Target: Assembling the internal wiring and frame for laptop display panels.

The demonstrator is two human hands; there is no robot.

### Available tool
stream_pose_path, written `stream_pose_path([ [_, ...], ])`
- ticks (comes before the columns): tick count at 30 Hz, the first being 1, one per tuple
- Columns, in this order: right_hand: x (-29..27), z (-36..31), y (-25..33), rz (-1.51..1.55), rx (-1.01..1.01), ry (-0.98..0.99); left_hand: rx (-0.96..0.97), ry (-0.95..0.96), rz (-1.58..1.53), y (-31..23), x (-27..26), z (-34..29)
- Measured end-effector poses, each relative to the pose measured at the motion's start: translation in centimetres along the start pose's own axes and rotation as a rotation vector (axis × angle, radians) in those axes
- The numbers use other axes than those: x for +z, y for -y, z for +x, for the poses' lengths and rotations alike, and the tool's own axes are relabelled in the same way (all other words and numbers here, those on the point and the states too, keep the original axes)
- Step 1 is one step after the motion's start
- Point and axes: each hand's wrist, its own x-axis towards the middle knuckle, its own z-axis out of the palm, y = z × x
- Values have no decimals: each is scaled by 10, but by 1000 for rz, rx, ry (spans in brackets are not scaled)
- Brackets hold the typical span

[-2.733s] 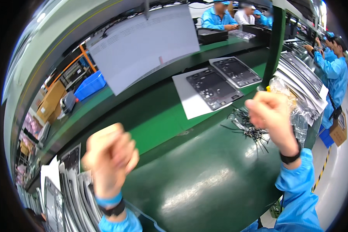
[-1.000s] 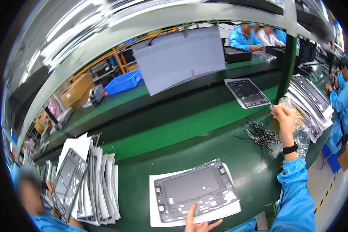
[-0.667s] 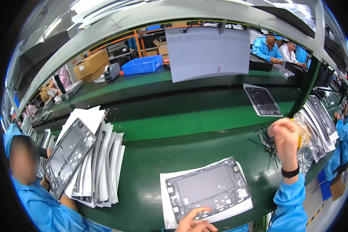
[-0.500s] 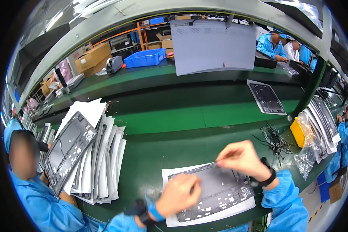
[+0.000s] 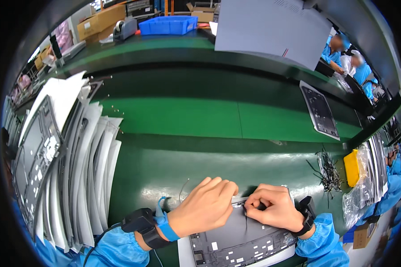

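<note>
A dark grey laptop cover panel (image 5: 227, 238) with small white patches lies on a white sheet (image 5: 186, 251) in front of me. My left hand (image 5: 207, 202) is closed over the panel's far edge, its fingertips turned down and partly hidden. Close to its right, my right hand (image 5: 274, 207) pinches thumb and forefinger together at the same edge. From that pinch a thin black cable (image 5: 246, 224) seems to hang over the panel. Whether the left fingers grip anything is hidden. A blue strap and black band circle my left wrist, a black band my right.
Left stands a tall stack of panels interleaved with white sheets (image 5: 82, 178). Loose black cables (image 5: 329, 173) lie at right beside a yellow bin (image 5: 351, 168) and clear plastic bags. Another panel (image 5: 320, 109) rests farther back. A blue tray (image 5: 168, 26) sits on the shelf; co-workers are at right.
My left hand has moved up to the panel's far edge, beside the right hand. My right hand is lower, still pinching. The view has shifted, and the co-worker at left is mostly out of it.
</note>
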Motion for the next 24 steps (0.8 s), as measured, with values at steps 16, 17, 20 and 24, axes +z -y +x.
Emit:
stream_pose_path([
  [16, -23, 18, 5, 69, 272, 208, 57, 53, 34, -4, 5, 2],
  [17, -22, 18, 5, 86, 304, 203, 60, 68, 42, -5, 4, 1],
  [20, -22, 21, 9, 63, 308, 238, 71, 77, 55, -4, 3, -1],
  [24, -17, 21, 6, 57, 248, 211, 72, 61, 44, -2, 2, -4],
])
